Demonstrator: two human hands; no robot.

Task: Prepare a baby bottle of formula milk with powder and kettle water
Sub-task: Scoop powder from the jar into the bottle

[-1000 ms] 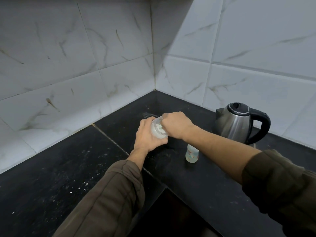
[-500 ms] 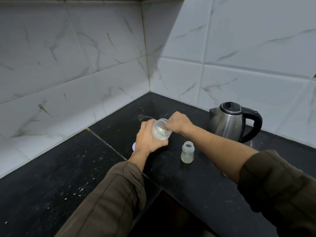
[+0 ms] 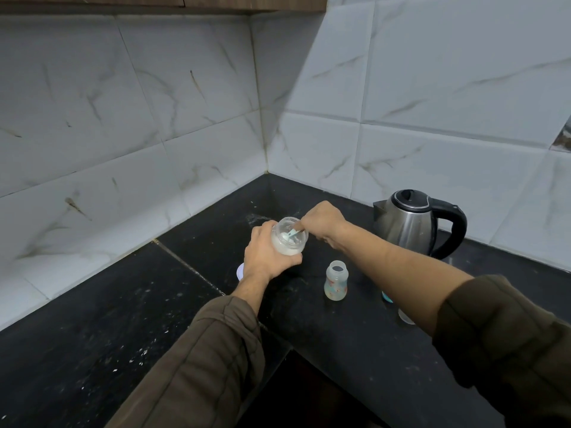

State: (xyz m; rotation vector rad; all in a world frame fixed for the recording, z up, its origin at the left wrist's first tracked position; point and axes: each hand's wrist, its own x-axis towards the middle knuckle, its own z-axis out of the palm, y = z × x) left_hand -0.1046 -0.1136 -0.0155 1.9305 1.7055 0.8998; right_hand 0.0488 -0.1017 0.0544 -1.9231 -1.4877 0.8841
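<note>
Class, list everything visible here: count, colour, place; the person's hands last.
jar: one, clear, white powder inside, in left hand
scoop: one, pale teal, in jar's mouth
bottle: one, clear, open, upright on counter
kettle: one, steel and black, counter's right rear
lid: one, white, counter, behind left wrist
cap: one, clear, counter, under right forearm, mostly hidden
teal piece: one, beside cap, mostly hidden
counter: one, black, speckled
tiles: several, white marbled, both walls
left hand: one, grips jar
right hand: one, pinches scoop
</note>
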